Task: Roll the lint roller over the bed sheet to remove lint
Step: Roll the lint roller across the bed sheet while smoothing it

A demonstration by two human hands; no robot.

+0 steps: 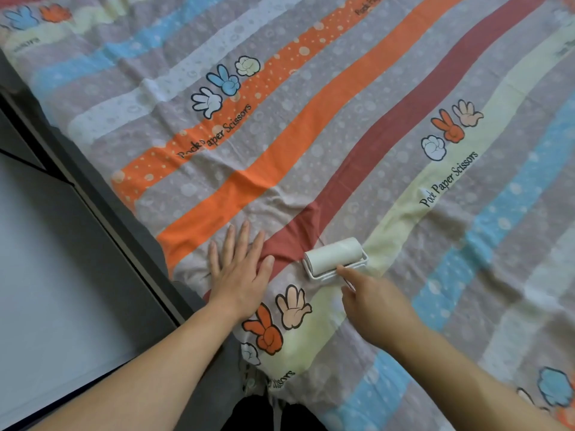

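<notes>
A white lint roller (pixel 334 257) lies on the striped bed sheet (pixel 311 144), near the bed's front edge, on the dark red and pale yellow stripes. My right hand (pixel 373 306) grips its handle from behind, with the index finger stretched forward onto the roller's frame. The handle itself is hidden under the hand. My left hand (pixel 239 272) presses flat on the sheet just left of the roller, fingers straight and spread, over a wrinkled patch.
The sheet carries orange, blue, red and yellow stripes with cartoon hand prints and "Rock Paper Scissors" text. The bed's dark edge (pixel 102 194) runs diagonally at the left, with pale floor (pixel 46 275) beyond it. Wrinkles gather ahead of the roller.
</notes>
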